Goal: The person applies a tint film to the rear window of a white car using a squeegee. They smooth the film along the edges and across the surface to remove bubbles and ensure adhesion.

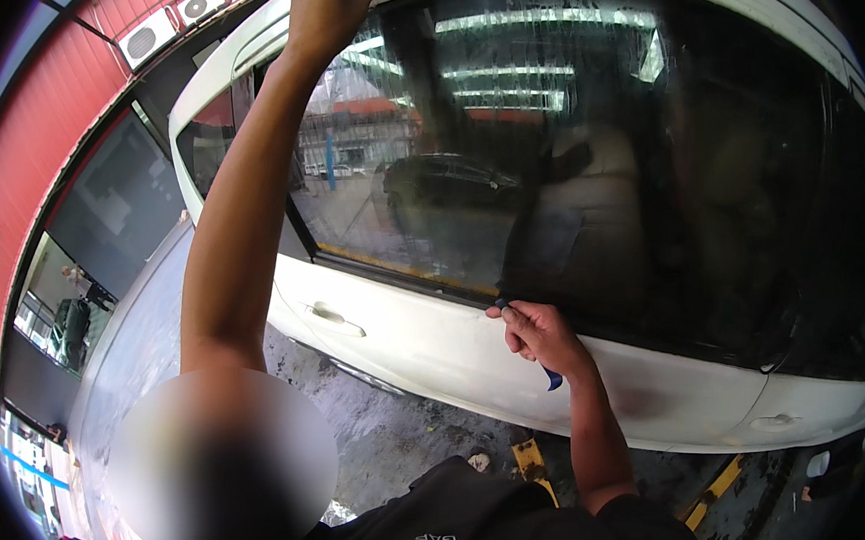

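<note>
A white vehicle stands before me, its large dark side window (533, 132) streaked and reflecting lights and another car. My left arm stretches up across the window's left part, and my left hand (330, 16) is closed at the roof edge, partly cut off by the frame. What its fingers hold there is too small to make out. Lower down, my right hand (542, 335) grips a blue-handled tool (554, 378) against the black trim strip (408, 276) under the glass. The blue end shows below my fist; the dark tip meets the window's bottom edge.
White door panels with a handle (334, 319) lie below the window, and a second handle (776, 421) sits farther right. Wet-looking ground with yellow strips (531, 464) runs beneath. At left are a red corrugated wall (26, 188), air-conditioner units (147, 37) and a distant person (80, 283).
</note>
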The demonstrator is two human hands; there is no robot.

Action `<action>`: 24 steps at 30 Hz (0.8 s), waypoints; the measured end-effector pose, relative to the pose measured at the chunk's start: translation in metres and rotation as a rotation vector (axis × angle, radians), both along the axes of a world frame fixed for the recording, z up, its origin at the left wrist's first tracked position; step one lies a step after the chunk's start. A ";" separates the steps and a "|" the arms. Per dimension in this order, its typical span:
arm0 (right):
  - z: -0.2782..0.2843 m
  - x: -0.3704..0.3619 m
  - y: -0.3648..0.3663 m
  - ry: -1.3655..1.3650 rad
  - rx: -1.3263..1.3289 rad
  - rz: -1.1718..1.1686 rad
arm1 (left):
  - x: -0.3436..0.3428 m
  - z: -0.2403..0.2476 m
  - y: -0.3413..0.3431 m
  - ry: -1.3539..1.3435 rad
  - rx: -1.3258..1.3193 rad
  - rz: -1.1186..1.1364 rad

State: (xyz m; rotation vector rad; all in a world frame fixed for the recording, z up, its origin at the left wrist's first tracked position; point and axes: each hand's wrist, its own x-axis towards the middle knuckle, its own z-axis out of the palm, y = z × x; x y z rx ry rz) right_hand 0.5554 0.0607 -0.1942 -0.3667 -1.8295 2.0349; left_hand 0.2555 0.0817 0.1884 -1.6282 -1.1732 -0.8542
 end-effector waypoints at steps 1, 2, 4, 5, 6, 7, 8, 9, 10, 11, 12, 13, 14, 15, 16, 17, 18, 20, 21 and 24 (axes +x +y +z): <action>0.002 0.000 0.000 -0.003 0.017 0.010 | -0.001 0.001 -0.003 0.003 -0.026 0.003; 0.004 0.002 -0.002 -0.005 0.034 0.021 | -0.002 0.003 -0.005 0.005 -0.053 0.007; 0.005 0.004 -0.004 -0.016 0.048 0.036 | -0.002 0.006 -0.008 0.096 -0.102 0.056; 0.004 0.005 -0.003 -0.009 0.039 0.035 | 0.000 0.009 -0.007 0.146 -0.094 0.107; 0.004 0.006 -0.002 -0.003 0.030 0.036 | 0.002 0.012 -0.006 0.196 -0.087 0.158; 0.003 0.005 -0.001 0.002 0.024 0.039 | 0.003 0.012 -0.004 0.245 -0.076 0.212; 0.003 0.005 -0.001 0.004 0.020 0.036 | 0.007 0.002 -0.002 0.209 0.008 0.156; 0.001 0.005 -0.001 0.006 0.016 0.032 | 0.006 -0.005 0.004 0.202 0.031 0.169; 0.003 0.006 -0.003 0.015 0.017 0.031 | 0.006 -0.007 0.006 0.203 0.059 0.185; 0.003 0.005 -0.002 0.021 0.008 0.039 | 0.005 -0.009 0.008 0.203 0.088 0.200; 0.001 0.003 0.000 0.026 0.000 0.046 | 0.002 -0.011 0.009 0.184 0.067 0.224; 0.001 0.002 0.001 0.034 -0.005 0.049 | 0.002 -0.011 0.006 0.165 0.048 0.216; 0.002 0.001 0.001 0.024 -0.014 0.047 | 0.000 -0.010 0.004 0.147 0.029 0.208; 0.003 0.001 0.000 0.013 -0.023 0.045 | -0.001 -0.009 0.001 0.128 0.009 0.199; 0.004 0.002 0.002 0.000 -0.034 0.037 | -0.003 -0.006 -0.005 0.236 0.008 0.141; 0.004 0.003 0.002 -0.004 -0.011 0.036 | -0.003 -0.007 -0.008 0.054 -0.053 0.015; 0.005 0.005 0.000 -0.008 0.011 0.035 | -0.003 -0.004 -0.007 0.066 -0.051 -0.015; 0.004 0.004 -0.003 -0.017 0.028 0.050 | -0.008 0.003 -0.009 0.176 -0.079 0.041; 0.001 0.004 -0.003 -0.002 0.026 0.054 | -0.012 0.012 -0.009 0.272 -0.106 0.118; -0.006 0.002 -0.002 0.023 0.033 0.040 | -0.006 0.004 -0.001 0.364 -0.040 0.195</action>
